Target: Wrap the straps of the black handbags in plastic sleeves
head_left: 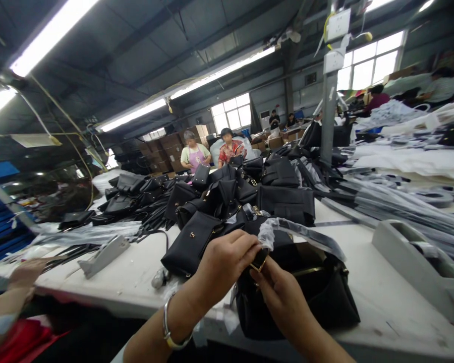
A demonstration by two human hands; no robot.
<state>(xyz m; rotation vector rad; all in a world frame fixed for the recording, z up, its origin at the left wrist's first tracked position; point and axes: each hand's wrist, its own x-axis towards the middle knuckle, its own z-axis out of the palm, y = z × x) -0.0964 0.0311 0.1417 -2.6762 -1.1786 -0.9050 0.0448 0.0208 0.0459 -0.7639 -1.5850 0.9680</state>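
Observation:
At the table's near edge lies a black handbag [333, 302], its top gaping to show a gold zipper. A black strap [310, 233] wrapped in clear plastic arches over it to a gold rectangular buckle [263, 262]. My left hand [225, 257], a bracelet on its wrist, pinches the strap end just above the buckle. From below, my right hand [278, 287] grips the buckle's frame, fingertips close to the left ones. The fingers partly hide how strap and buckle join. Left of my hands, another black handbag [191, 239] with a small gold clasp lies tilted.
A heap of black bags [227, 189] covers the table's far side. Grey machine parts [104, 254] and a grey holder [412, 267] stand left and right. Plastic-wrapped straps [401, 201] spread to the right, near a metal post [328, 111]. A co-worker's arm [18, 282] reaches in at left; two people stand beyond.

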